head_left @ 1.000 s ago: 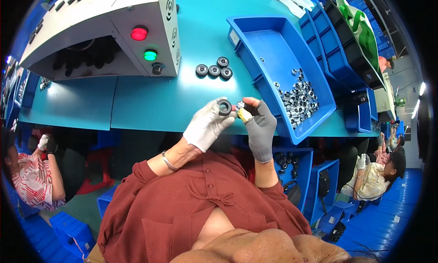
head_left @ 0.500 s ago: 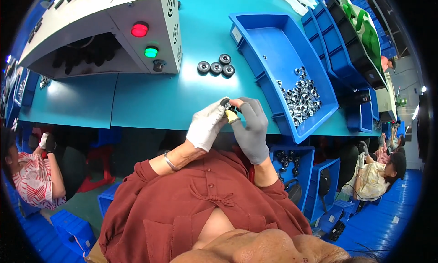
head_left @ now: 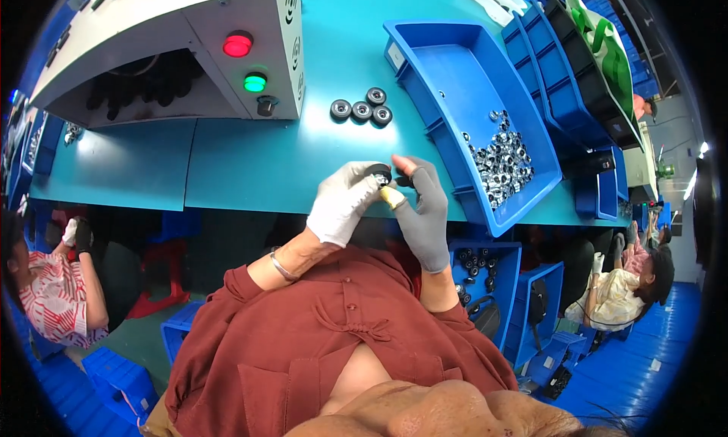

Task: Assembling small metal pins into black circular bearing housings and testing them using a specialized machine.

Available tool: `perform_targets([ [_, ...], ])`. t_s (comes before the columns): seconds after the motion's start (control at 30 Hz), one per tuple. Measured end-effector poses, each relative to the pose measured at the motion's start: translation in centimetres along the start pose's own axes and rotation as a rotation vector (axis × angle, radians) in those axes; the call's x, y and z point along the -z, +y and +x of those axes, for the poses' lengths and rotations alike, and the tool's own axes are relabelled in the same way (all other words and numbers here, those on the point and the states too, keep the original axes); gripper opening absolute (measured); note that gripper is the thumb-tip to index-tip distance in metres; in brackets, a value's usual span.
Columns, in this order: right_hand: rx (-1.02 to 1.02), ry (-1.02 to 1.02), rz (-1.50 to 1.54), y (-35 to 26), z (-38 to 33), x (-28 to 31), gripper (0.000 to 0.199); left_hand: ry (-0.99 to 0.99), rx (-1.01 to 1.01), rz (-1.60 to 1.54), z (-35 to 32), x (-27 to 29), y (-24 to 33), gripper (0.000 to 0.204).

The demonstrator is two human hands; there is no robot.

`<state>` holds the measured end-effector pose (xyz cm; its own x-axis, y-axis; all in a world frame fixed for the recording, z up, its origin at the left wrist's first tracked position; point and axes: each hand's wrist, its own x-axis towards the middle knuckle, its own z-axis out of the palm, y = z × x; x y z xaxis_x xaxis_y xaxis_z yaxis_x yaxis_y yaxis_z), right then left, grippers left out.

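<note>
In front of my chest, at the table's near edge, my left hand point(head_left: 338, 203) in a white glove is closed on a small black wheel point(head_left: 378, 173) with a shiny silver hub. Close beside it is my right hand point(head_left: 423, 217), in a grey glove with a bare fingertip and a yellow thumb tip. Its fingers curl around a small dark piece point(head_left: 405, 181), too hidden to name, and the thumb is near the wheel. Beyond both hands, several black wheels point(head_left: 362, 112) lie grouped on the green table point(head_left: 265, 172).
To the right, a blue bin point(head_left: 447, 65) holds many shiny silver hub pieces point(head_left: 502, 164). A white machine point(head_left: 250, 12) with red and green lights stands at left. Below the table edge, a blue crate point(head_left: 509, 285) contains black wheels. Other people sit at both sides.
My hands have drawn slightly apart. The wheel in my left hand has turned and shows more, while my right hand's fingers have moved a little to the right with the dark piece.
</note>
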<state>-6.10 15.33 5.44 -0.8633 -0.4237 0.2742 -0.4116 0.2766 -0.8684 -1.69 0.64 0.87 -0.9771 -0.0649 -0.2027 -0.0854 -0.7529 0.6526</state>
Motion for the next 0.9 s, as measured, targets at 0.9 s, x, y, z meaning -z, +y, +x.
perform_targets([
  [0.9, -0.128, 0.002, 0.31, 0.4, 0.4, -1.9, 0.031, 0.063, -0.592, 0.835, 0.2, 0.6, 1.2, 0.014],
])
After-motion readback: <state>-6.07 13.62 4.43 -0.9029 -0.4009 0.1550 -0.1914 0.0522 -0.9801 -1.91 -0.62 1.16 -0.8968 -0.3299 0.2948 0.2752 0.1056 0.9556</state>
